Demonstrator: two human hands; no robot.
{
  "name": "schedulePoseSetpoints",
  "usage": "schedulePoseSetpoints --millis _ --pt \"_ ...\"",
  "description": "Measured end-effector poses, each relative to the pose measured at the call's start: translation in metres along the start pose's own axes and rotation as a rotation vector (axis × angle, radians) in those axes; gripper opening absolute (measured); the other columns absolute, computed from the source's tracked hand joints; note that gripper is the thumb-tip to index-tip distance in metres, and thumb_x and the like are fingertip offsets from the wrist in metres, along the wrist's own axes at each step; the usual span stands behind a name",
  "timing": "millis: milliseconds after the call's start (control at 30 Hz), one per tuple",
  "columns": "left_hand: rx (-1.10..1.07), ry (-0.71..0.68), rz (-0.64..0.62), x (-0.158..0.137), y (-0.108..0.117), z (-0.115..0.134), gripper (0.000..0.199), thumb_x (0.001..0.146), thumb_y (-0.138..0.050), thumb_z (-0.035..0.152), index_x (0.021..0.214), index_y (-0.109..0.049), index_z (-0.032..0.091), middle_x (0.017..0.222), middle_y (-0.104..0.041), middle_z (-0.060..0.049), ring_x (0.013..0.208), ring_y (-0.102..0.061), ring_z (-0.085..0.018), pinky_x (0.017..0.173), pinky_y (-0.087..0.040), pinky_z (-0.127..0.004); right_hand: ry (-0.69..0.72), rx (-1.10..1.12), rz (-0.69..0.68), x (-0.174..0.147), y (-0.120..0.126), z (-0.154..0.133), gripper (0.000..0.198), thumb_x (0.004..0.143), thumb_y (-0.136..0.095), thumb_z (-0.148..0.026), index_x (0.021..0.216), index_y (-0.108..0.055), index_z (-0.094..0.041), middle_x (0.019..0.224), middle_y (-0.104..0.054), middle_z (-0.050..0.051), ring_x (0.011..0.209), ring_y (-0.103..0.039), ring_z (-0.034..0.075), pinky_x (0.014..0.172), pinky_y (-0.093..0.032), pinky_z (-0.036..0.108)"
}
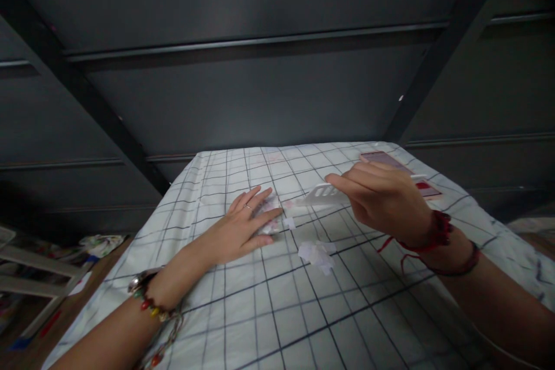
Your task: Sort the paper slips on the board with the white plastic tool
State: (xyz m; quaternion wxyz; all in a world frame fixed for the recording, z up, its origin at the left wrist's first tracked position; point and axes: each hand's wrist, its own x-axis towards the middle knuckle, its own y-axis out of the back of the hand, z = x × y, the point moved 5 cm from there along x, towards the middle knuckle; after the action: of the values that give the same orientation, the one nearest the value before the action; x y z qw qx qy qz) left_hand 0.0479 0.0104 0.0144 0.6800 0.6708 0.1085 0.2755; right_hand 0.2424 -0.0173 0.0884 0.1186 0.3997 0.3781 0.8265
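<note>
My left hand (243, 225) lies with its fingers spread over a small whitish item with pinkish marks (272, 221), which is partly covered, so I cannot make out its kind. In the fingers of my right hand (381, 196) is a flat white slotted piece (323, 193), its slotted end pointing left toward my left hand. Between the hands lies a small white scrap (289, 223). Nearer to me a crumpled bit of thin white paper (318, 255) rests on the checked tablecloth (260, 312).
Behind my right hand lie a flat mauve rectangle (384, 159) and a dark red flat item (427, 188), both partly hidden. A dark panelled wall (243, 98) stands at the table's far edge. A pale chair-like frame (39, 269) is at the lower left.
</note>
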Motion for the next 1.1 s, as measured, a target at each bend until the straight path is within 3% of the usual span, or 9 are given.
schedulePoseSetpoints --millis 167,333,800,933,1100 --pt "0.028 0.021 0.005 0.0 0.0 -0.001 0.051 0.091 -0.025 0.054 0.129 -0.038 0.022 0.141 -0.02 -0.011 0.129 -0.011 -0.034 0.1 -0.018 -0.054 0.083 0.121 0.159 -0.004 0.003 -0.007 0.027 0.074 -0.037 -0.001 0.09 -0.056 -0.012 0.058 -0.051 0.001 0.057 -0.037 0.015 0.055 -0.028 0.028" --pt "0.044 0.023 0.005 0.001 0.001 -0.001 0.052 0.092 -0.025 0.053 0.129 -0.039 0.02 0.141 -0.02 -0.012 0.129 -0.012 -0.034 0.101 -0.017 -0.054 0.15 0.184 0.148 -0.004 0.004 -0.013 0.024 0.077 -0.036 -0.003 0.087 -0.054 -0.015 0.056 -0.047 -0.002 0.053 -0.036 0.011 0.052 -0.027 0.025" --pt "0.034 0.005 -0.013 0.0 0.0 -0.002 0.05 0.092 -0.03 0.051 0.129 -0.038 0.018 0.141 -0.021 -0.013 0.129 -0.012 -0.032 0.102 -0.019 -0.051 0.158 0.227 0.199 -0.006 0.015 -0.008 0.022 0.077 -0.035 -0.005 0.088 -0.048 -0.018 0.054 -0.043 -0.004 0.049 -0.033 0.01 0.048 -0.026 0.025" --pt "0.055 0.027 -0.014 0.0 -0.001 -0.004 0.052 0.091 -0.03 0.052 0.13 -0.036 0.017 0.141 -0.021 -0.014 0.129 -0.013 -0.033 0.101 -0.02 -0.051 0.115 0.218 0.25 -0.006 0.015 -0.007 0.024 0.077 -0.036 -0.004 0.091 -0.048 -0.019 0.056 -0.047 -0.003 0.051 -0.037 0.01 0.049 -0.028 0.025" --pt "0.115 0.072 0.0 -0.002 -0.002 -0.008 0.054 0.091 -0.031 0.052 0.131 -0.032 0.014 0.14 -0.021 -0.016 0.129 -0.012 -0.033 0.1 -0.021 -0.051 0.119 0.147 0.221 -0.001 0.007 -0.016 0.024 0.08 -0.035 -0.005 0.092 -0.052 -0.016 0.058 -0.052 -0.002 0.052 -0.04 0.011 0.051 -0.028 0.026"
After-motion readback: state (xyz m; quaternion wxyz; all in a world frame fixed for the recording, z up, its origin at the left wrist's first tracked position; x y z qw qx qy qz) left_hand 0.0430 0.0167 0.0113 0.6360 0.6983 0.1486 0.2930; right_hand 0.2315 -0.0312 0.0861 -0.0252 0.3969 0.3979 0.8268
